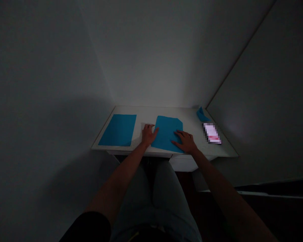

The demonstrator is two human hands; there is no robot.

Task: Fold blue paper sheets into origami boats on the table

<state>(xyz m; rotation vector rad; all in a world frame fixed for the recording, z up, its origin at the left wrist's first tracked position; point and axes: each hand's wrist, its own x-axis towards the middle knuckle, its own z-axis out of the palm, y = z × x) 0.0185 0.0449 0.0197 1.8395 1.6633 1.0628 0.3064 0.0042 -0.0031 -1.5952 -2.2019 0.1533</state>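
Note:
A blue sheet of paper (166, 131) lies on the white desk between my hands, with its far right corner cut off or folded over; I cannot tell which. My left hand (148, 135) rests at the sheet's left edge, thumb on the paper and the other fingers curved on the desk beside it. On the right part of the same sheet lies my right hand (186, 142), its fingers spread over the paper. Neither hand grasps anything that I can see. A second blue sheet (119, 130) lies flat to the left, apart from both hands.
A folded blue paper boat (202, 115) sits at the desk's far right corner. Nearer stands a phone (212, 133) with a lit, blurred screen, lying face up. Walls enclose the white desk (143, 112) at the back and both sides. Drawers (183, 164) show under its front edge.

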